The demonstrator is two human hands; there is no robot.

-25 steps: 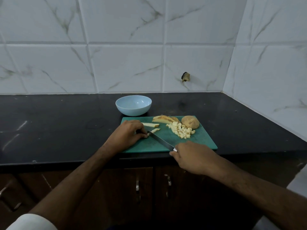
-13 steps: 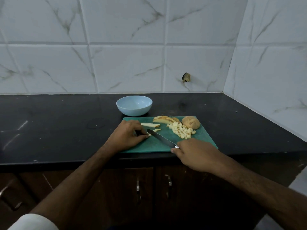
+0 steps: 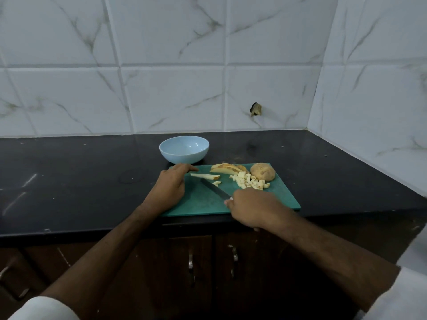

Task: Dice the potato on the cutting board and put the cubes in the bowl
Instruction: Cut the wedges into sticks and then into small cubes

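Starting nearest the body, the right hand [image 3: 255, 207] is curled round the handle of the knife [image 3: 216, 190], the handle itself hidden inside the fist. The blade runs away to the left across the green cutting board [image 3: 284, 199], which sits at the front edge of the dark worktop [image 3: 69, 181]. Its tip is close to one long potato strip [image 3: 204, 176] and a small offcut [image 3: 216, 182].

The left hand [image 3: 169, 188] lies flat on the left part of the board, fingers stretched toward the far edge and holding nothing; its fingertips are just beside the strip, not on it.

The step in hand looks like cross-cutting that strip into cubes. To do it well, the left hand should come onto the strip with fingertips tucked back so the knuckles guide the blade. The strip is narrow and likely to roll or slide, so it wants firm, light pressure from above. Cuts should be evenly spaced to match the pile of cubes [image 3: 250, 182] just right of the blade, and the blade should come down square to the strip.

Beyond these, unpeeled slices [image 3: 227, 169] lie near the far edge, touching the pile, with a potato piece [image 3: 263, 172] in its skin at the far right corner. Past the board, the pale blue bowl [image 3: 184, 149] stands on the worktop, and no cubes show in it.
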